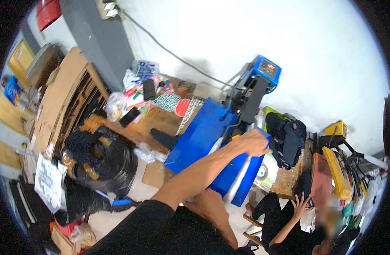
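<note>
A blue heat press [195, 131] with a lit control box [267, 70] stands on the wooden table. My left hand [255, 143] is closed around the press's handle, with the bare forearm crossing over the blue plates. A whitish padded layer [238, 180] shows along the plates' edge. My right hand [208, 205] is low by the near edge of the press, below my left forearm. Its fingers are hidden, so what it touches cannot be made out. Dark folded cloth [285, 138] lies on the table right of the press.
On the wooden table [161, 121] to the left are phones [130, 117], printed sheets and plastic wrap. A black plastic-wrapped bundle [114, 165] and leaning cardboard [61, 97] stand farther left. At lower right a seated person's hand [301, 207] rests on a dark object. A cable [173, 53] runs along the wall.
</note>
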{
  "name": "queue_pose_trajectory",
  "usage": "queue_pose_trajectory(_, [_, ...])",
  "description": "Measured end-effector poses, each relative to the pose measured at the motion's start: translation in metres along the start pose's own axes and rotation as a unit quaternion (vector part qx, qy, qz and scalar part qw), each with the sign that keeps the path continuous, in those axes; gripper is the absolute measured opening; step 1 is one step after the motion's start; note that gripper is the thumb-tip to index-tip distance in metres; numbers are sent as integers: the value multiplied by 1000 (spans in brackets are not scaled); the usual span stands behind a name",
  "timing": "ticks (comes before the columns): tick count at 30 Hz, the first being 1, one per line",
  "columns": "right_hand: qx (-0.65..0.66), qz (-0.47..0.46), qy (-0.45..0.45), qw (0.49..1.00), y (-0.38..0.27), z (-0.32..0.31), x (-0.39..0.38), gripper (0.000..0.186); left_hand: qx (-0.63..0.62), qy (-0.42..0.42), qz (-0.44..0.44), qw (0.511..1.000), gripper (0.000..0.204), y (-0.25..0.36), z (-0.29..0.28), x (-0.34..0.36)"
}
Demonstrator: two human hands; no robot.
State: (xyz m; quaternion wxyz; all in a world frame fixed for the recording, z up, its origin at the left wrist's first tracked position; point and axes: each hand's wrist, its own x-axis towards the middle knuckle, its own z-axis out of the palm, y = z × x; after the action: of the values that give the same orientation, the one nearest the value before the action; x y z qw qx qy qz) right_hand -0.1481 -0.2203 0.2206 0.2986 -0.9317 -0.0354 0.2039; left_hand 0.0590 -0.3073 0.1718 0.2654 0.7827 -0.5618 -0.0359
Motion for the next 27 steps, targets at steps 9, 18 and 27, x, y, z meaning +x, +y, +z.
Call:
queue_pose_trajectory(9, [-115,-4,19,993,-45,-50,-31,59,-115,373,-73,918,26,13,-123,-102])
queue_pose_trajectory(18, [-295,-105,536,784,-97,-106,-71,62,-628,493,-494,342,41,-163,32,-373])
queue_pose_trajectory(27, [-334,-96,683,642,-145,-345,-5,74,-560,437,-420,565,23,-80,12,-458])
